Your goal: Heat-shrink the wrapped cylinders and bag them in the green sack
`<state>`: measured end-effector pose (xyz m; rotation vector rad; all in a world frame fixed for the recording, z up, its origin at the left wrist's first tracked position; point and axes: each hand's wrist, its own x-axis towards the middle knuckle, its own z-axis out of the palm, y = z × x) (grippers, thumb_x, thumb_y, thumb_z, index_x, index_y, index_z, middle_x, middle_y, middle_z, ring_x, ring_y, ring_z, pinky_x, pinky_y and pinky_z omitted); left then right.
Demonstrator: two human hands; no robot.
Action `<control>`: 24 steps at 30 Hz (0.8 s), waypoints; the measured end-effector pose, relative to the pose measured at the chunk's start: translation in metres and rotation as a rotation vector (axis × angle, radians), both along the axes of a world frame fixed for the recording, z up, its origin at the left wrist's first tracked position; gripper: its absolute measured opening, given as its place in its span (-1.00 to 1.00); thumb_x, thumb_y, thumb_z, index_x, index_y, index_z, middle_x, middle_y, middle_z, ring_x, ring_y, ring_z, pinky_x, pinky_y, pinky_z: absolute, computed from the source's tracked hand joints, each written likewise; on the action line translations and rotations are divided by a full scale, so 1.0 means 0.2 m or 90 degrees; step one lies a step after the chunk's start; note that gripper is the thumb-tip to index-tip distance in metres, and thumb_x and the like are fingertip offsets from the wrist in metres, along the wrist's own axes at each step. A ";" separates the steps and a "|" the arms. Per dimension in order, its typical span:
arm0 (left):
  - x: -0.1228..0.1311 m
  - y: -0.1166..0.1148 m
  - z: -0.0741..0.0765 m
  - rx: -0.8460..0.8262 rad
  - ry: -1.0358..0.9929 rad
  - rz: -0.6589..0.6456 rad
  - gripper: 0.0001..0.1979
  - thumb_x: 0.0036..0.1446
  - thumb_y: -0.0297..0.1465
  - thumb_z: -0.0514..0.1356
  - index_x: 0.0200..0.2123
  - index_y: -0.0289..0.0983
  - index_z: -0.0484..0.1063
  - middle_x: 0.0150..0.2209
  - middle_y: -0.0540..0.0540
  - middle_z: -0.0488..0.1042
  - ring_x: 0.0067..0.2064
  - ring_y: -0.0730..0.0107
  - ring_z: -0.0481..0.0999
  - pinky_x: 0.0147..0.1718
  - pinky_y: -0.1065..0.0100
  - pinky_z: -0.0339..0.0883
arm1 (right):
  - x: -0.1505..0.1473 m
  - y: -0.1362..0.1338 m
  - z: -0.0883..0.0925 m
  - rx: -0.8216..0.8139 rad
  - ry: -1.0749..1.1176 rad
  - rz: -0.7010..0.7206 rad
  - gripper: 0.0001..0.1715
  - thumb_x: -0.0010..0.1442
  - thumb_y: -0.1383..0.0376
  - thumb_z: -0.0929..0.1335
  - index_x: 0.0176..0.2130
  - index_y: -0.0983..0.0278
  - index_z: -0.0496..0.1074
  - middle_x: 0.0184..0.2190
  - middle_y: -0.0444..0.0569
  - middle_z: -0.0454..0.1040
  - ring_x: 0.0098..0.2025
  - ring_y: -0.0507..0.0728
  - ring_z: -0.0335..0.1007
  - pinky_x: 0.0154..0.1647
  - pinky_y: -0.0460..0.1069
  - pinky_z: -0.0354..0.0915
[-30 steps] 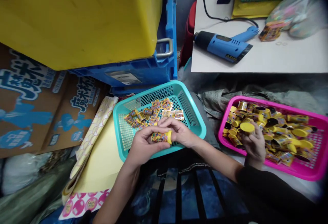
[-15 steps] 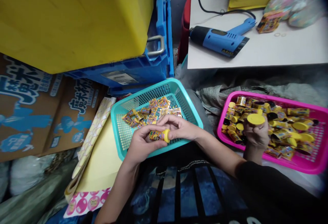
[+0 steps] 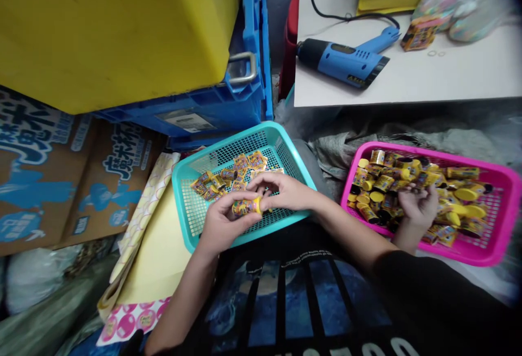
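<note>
My left hand (image 3: 224,223) is closed around a small bottle (image 3: 243,207) with a colourful printed wrap and a yellow cap. The bottle lies on its side, its cap towards the right. At that cap end, my right hand (image 3: 281,193) pinches with thumb and fingers; its exact contact is partly hidden. Both hands are above the near side of a turquoise basket (image 3: 183,217). Inside it lie several printed wrapper sleeves (image 3: 210,185), small and yellow-orange.
At right, another person's hand (image 3: 420,204) reaches over a pink basket (image 3: 499,247) heaped with yellow-capped bottles. A blue heat gun (image 3: 345,63) lies on a white table (image 3: 408,81). Blue crates (image 3: 228,100) stand ahead; printed cardboard (image 3: 89,182) is at left.
The other person's hand, which held up a yellow round-topped piece, is now lower with fingers spread over the pink basket. My hands keep the bottle in nearly the same place.
</note>
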<state>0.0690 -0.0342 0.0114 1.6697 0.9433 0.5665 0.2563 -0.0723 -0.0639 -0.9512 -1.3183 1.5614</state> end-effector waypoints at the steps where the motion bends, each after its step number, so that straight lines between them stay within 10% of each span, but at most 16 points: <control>1: -0.03 0.03 -0.01 0.025 0.026 0.021 -0.74 -0.12 -0.31 0.40 -0.29 -0.24 0.55 -0.27 -0.09 0.62 -0.22 0.26 0.60 -0.19 0.30 0.49 | 0.02 0.01 0.01 -0.010 -0.067 -0.018 -0.30 0.14 -0.15 0.33 -0.03 0.38 0.34 -0.17 0.00 0.37 -0.21 -0.06 0.31 -0.17 -0.14 0.26; 8: -0.26 0.26 -0.15 0.275 0.367 0.170 -0.49 -0.01 -0.17 0.30 0.00 -0.27 0.45 0.11 -0.26 0.42 0.18 -0.01 0.36 0.19 -0.01 0.18 | -0.01 0.02 0.00 -0.104 -0.557 0.017 -0.66 0.23 0.16 0.34 -0.22 0.43 0.42 -0.28 0.02 0.35 -0.20 -0.03 0.23 0.00 -0.02 0.25; 16: -0.15 0.26 -0.24 0.255 0.395 -0.074 -0.73 0.21 -0.31 0.15 -0.06 -0.22 0.52 -0.05 -0.14 0.55 -0.01 0.20 0.52 0.02 0.20 0.37 | -0.14 -0.04 0.04 -0.058 -0.774 0.125 -0.65 0.29 0.21 0.29 -0.03 0.41 0.36 -0.04 0.08 0.28 0.10 0.08 0.17 0.24 0.12 0.18; 24: 0.08 0.40 -0.33 0.282 0.510 -0.150 -0.77 0.28 -0.41 0.09 -0.13 -0.25 0.54 -0.05 -0.15 0.55 0.06 0.19 0.45 0.11 0.17 0.27 | -0.24 -0.04 0.00 -0.039 -0.836 0.179 -0.60 0.25 0.20 0.32 0.01 0.40 0.36 0.14 0.10 0.13 0.25 0.19 -0.01 0.30 0.22 0.09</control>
